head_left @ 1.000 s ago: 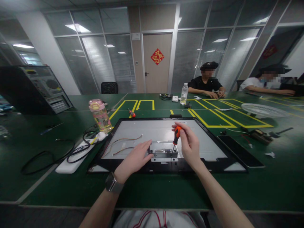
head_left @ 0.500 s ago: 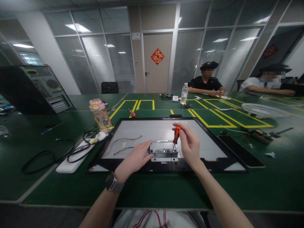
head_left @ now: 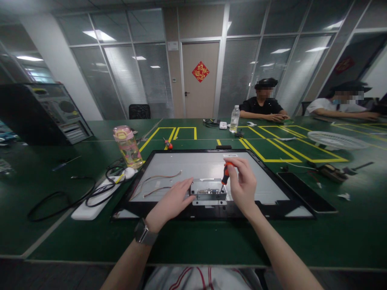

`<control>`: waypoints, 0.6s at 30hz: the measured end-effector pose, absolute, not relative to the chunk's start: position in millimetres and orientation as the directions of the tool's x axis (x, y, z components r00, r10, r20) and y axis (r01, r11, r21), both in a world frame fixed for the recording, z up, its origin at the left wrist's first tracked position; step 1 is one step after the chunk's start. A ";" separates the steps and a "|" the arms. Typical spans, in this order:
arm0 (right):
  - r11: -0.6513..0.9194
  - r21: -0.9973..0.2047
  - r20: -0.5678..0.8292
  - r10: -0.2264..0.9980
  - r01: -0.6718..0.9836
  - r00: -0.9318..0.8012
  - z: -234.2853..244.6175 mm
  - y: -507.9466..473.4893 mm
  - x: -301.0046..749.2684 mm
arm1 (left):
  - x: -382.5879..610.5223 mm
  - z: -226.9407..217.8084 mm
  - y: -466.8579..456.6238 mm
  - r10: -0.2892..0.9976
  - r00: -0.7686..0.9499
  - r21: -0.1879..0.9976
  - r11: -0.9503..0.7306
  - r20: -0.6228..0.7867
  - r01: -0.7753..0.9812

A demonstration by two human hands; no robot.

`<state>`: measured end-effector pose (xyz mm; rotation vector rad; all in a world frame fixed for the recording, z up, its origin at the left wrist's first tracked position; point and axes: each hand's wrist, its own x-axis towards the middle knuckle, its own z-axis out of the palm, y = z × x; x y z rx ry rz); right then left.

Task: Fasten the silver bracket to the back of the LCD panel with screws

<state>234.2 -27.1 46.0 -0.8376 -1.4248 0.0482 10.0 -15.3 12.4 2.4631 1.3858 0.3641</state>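
A display panel (head_left: 266, 177) with a grey back and black frame lies flat in front of me. On its near middle part sits a small metal bracket (head_left: 208, 197) with connectors along it. My left hand (head_left: 172, 199) grips the bracket's left end, thumb on the near side and fingers on the far side. In my right hand (head_left: 243, 183), closed round the handle, is a red and black screwdriver (head_left: 225, 175). It stands slightly tilted, its tip down at the bracket's right end; the exact contact point is too small to make out.
Left of the panel are a white power strip (head_left: 93, 201), black cables and a pink-lidded bottle (head_left: 127, 147). At right lie a black phone-like slab (head_left: 305, 191) and a brown tool-like object (head_left: 332, 173). A computer tower (head_left: 45, 112) stands far left. Two people sit across the table.
The screwdriver's handle has shifted slightly right and down, and my right hand's fingers have moved on it. My left hand and the bracket have stayed put.
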 end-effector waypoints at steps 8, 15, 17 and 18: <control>0.742 -0.543 0.832 0.538 0.394 0.134 45.5 -25.1 233.6 | 9.3 11.4 -14.3 0.859 0.507 0.377 -0.496 0.077 0.782; 0.721 -0.604 0.787 0.608 0.341 0.109 46.8 -25.1 233.2 | 9.3 11.0 -14.2 0.861 0.505 0.368 -0.490 0.061 0.790; 0.729 -0.605 0.784 0.615 0.320 0.083 46.5 -23.3 233.5 | 9.0 11.3 -13.9 0.861 0.505 0.366 -0.489 0.058 0.792; 0.736 -0.600 0.787 0.613 0.312 0.069 46.4 -22.2 233.6 | 8.8 11.5 -13.8 0.861 0.505 0.365 -0.488 0.057 0.792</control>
